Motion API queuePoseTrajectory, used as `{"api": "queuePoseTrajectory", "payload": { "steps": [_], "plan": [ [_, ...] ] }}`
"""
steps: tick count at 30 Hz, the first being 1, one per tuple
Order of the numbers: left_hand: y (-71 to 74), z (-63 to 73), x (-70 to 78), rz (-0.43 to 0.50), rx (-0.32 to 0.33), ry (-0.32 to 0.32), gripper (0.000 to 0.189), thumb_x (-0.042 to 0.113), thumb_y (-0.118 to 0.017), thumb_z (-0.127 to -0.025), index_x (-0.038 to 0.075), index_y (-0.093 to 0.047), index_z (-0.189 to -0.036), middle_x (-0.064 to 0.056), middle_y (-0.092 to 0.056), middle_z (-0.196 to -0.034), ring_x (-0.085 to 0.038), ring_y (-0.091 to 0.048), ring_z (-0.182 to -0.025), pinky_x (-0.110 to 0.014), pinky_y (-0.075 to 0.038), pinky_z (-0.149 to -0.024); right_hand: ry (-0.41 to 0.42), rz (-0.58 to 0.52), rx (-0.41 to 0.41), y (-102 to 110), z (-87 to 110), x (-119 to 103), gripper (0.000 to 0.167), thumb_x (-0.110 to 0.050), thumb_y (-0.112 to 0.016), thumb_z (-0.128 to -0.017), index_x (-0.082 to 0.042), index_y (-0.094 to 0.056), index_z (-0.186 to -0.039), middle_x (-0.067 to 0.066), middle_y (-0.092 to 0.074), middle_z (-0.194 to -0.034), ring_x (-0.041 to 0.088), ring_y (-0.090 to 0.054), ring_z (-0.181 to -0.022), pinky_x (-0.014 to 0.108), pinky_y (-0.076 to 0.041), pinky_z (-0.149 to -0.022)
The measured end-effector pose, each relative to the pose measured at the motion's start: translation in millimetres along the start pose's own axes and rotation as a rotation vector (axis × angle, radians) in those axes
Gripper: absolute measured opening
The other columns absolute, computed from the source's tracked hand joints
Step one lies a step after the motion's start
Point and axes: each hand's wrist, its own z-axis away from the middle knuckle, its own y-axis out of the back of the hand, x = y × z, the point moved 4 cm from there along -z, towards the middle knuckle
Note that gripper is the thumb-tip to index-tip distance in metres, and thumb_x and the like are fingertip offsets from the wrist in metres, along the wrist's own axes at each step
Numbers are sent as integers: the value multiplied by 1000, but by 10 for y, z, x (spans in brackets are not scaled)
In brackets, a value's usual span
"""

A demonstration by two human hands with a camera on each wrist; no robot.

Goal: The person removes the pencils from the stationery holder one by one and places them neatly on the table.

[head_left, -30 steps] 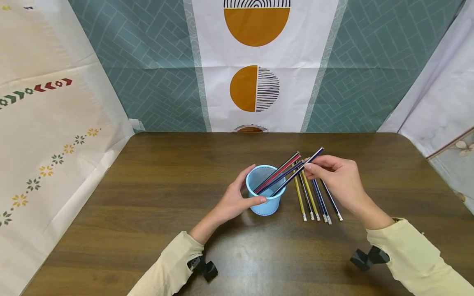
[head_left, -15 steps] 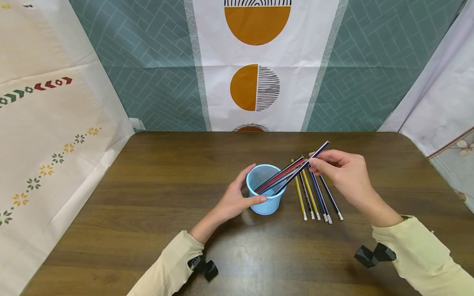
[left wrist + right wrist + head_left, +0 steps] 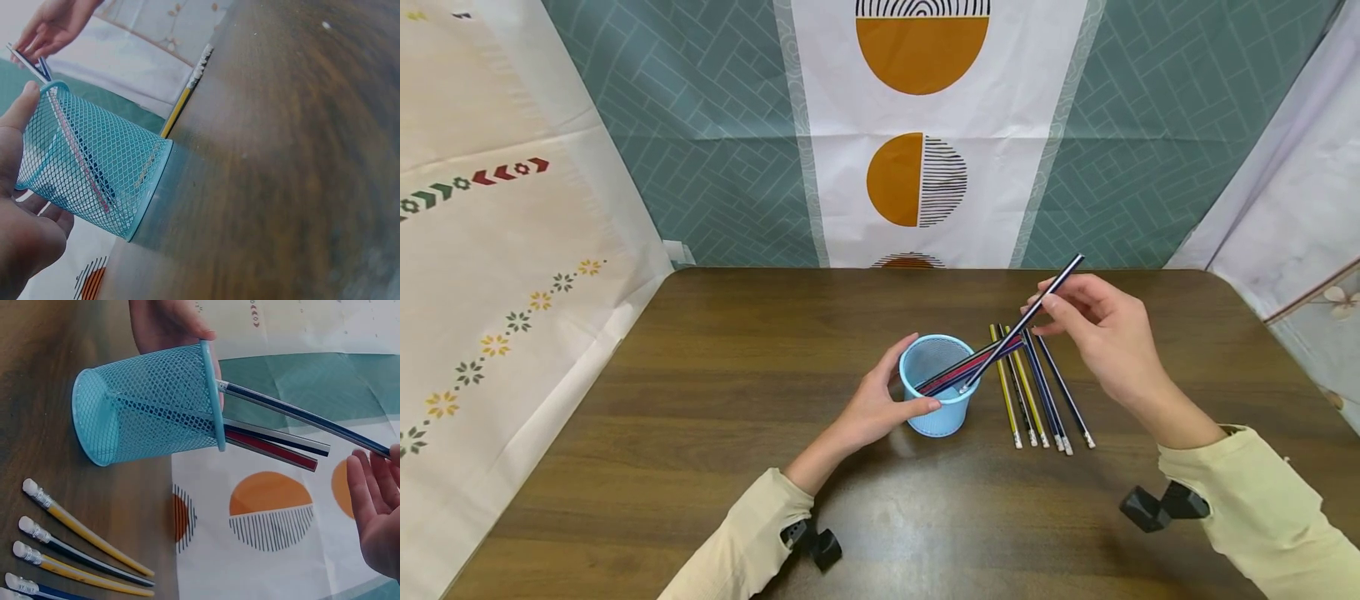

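Raises the striped pencil [image 3: 1013, 333] higher, nearly clear of the mouth of the cup [image 3: 938, 422], pinched in the grip of the right hand [image 3: 1103, 330]; clasps the cup with the left hand [image 3: 878, 400].

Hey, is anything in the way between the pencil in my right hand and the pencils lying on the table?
Partly: other pencils leaning out of the blue cup jut out below the held pencil and, in the head view, cross part of the loose row near its far end. Nothing visible covers the row's eraser ends, nearer you.
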Motion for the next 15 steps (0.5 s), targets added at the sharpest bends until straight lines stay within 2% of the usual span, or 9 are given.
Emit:
{"api": "queuePoseTrajectory", "payload": {
  "steps": [5, 9, 15],
  "plan": [
    [-4, -1, -11, -5, -2, 0, 88, 18, -81, -79, 12, -31, -151, -13, -49, -137, -28, -49, -124, -45, -35, -102, 9, -114, 11, 5, -11, -8, 13, 9, -56, -93, 3, -64, -101, 6, -70, -91, 14, -69, -79, 25, -54, -73],
    [-3, -6, -20, -2, -5, -2, 88, 19, -81, -79, 11, -31, -151, -13, -49, -137, -30, -48, -124, -46, -34, -102, 14, -185, 3, 4, -16, -9, 19, 10, -54, -94, -2, -65, -103, 9, -67, -89, 16, -68, -78, 27, -54, -72],
    [-1, -6, -18, -1, -7, -2, 88, 21, -81, -80, 10, -30, -151, -13, -49, -137, -30, -48, -124, -46, -34, -103, -5, -139, -20, 18, -11, -8, 21, 7, -54, -95, -6, -65, -106, 6, -65, -89, 13, -67, -78, 23, -54, -72]
  ]
}}
